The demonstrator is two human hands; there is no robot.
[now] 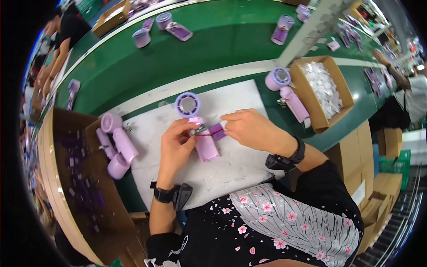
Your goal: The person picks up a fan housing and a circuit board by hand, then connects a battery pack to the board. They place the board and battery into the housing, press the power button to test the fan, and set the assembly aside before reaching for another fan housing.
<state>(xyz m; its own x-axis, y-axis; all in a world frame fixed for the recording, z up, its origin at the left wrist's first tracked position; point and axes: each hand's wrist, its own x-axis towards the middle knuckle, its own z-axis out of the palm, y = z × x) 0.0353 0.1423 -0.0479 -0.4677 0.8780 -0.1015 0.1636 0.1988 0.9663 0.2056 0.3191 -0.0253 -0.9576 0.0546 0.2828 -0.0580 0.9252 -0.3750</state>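
On a white foam mat [240, 100] in front of me lies a handheld fan [207, 149] with a round lavender head at its far end and its pink handle opened up. My left hand [175, 144] is closed at the neck of the fan, its thumb and fingertips pinching around a small circuit board [200, 129]. Red and black wires run from there to the right, toward a flat purple battery pack [217, 131]. My right hand [251, 131] pinches the white end of that pack, just right of the handle. Its fingertips are partly hidden.
Left of the mat stand more pink fan parts [122, 144] and a deep carton [80, 178] holding purple packs. At right, another fan [289, 95] lies beside a carton [340, 86] of small white pieces. Several fans lie on a green conveyor belt [213, 53]. Other people work nearby.
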